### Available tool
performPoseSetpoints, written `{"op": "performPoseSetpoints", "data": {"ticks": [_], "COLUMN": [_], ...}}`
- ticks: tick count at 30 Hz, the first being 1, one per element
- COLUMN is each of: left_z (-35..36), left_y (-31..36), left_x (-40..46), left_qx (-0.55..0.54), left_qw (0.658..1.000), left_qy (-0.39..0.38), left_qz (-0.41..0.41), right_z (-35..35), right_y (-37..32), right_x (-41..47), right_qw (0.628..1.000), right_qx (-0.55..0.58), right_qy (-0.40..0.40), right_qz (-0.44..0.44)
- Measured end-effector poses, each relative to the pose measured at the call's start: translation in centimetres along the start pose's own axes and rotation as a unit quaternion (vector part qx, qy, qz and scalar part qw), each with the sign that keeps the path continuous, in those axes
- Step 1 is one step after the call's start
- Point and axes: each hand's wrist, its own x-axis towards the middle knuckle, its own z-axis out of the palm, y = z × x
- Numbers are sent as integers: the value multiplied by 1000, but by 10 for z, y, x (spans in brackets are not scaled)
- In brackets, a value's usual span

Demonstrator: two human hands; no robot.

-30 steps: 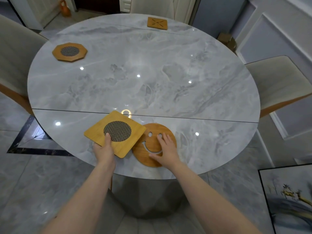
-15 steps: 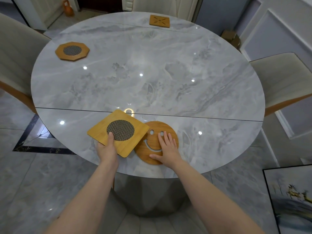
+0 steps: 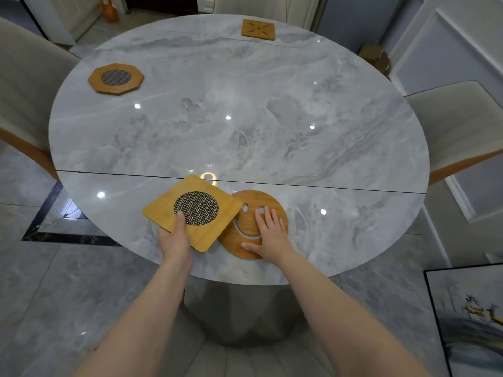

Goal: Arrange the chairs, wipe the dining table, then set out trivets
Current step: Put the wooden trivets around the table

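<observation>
Head view: left hand (image 3: pixel 174 238) grips square trivet (image 3: pixel 215 227), thumb on top. Right hand (image 3: pixel 268 232) lies flat, fingers (image 3: pixel 268 214) straight, on smiley trivet (image 3: pixel 246 224) on desk (image 3: pixel 245 118).

Four bamboo trivets on round grey marble bench (image 3: pixel 272 110). Square trivet (image 3: pixel 215 228) with round mesh insert at near edge, rotated diamond-wise, its right corner overlapping round smiley trivet (image 3: pixel 250 224), which lies flat. Octagonal trivet (image 3: pixel 115 78) with mesh centre lies flat at far left. Small square trivet (image 3: pixel 258 29) with slot cutouts lies flat at far edge. Cream chairs left (image 3: pixel 24 85), right (image 3: pixel 460 123).
</observation>
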Motion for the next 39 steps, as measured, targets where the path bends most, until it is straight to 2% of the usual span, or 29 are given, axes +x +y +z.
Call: {"op": "performPoseSetpoints", "data": {"ticks": [4, 7, 11, 16, 25, 32, 37, 39], "left_z": [1, 0, 7, 21, 70, 132, 178, 202], "left_y": [0, -2, -3, -7, -31, -75, -123, -149], "left_x": [-3, -3, -13, -40, -114, -205, -270, -303], "left_qx": [1, 11, 19, 34, 82, 76, 85, 80], "left_qw": [1000, 1000, 998, 992, 976, 949, 933, 930], "left_qy": [-8, -19, -61, -118, -202, -304, -340, -348], "left_qz": [-4, -20, -20, -18, -24, -41, -77, -87], "right_z": [-7, -19, -40, -56, -79, -88, -104, -114], "right_y": [-2, -5, -12, -9, 53, 132, 202, 244], "right_x": [2, 1, -17, -48, -128, -194, -235, -254], "right_qw": [999, 978, 899, 794, 704, 625, 600, 602], "right_qx": [43, 206, 418, 587, 669, 719, 719, 713], "right_qy": [-10, 21, 97, 76, 154, 231, 283, 291], "right_qz": [12, 30, 88, 139, 180, 200, 209, 211]}}
